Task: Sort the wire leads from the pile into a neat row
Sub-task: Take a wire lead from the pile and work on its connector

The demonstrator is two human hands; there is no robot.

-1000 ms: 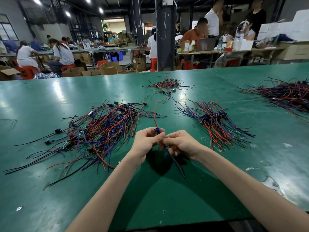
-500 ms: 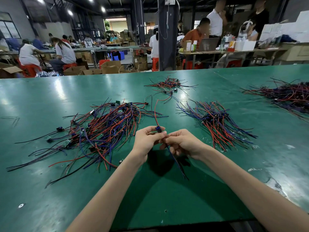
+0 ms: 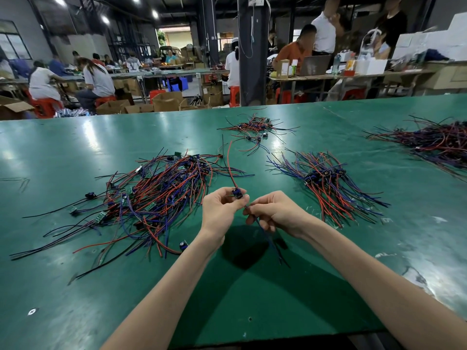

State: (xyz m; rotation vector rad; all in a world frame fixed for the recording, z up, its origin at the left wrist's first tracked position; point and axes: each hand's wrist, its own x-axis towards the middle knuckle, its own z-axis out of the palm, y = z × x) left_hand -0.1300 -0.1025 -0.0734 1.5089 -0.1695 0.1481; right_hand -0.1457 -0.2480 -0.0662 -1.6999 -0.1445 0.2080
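On the green bench, a tangled pile of red, blue and black leads is spread at the left, and a tidier row is laid at the right. Between them, by the left hand and right hand, 1 lead is pinched above the bench, the left hand at its blue connector, the right on its wires. The wires are best drawn straight, then laid parallel beside the row.

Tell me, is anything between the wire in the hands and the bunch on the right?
No. The left hand and right hand pinch the wire; only bare table lies between it and the bunch.
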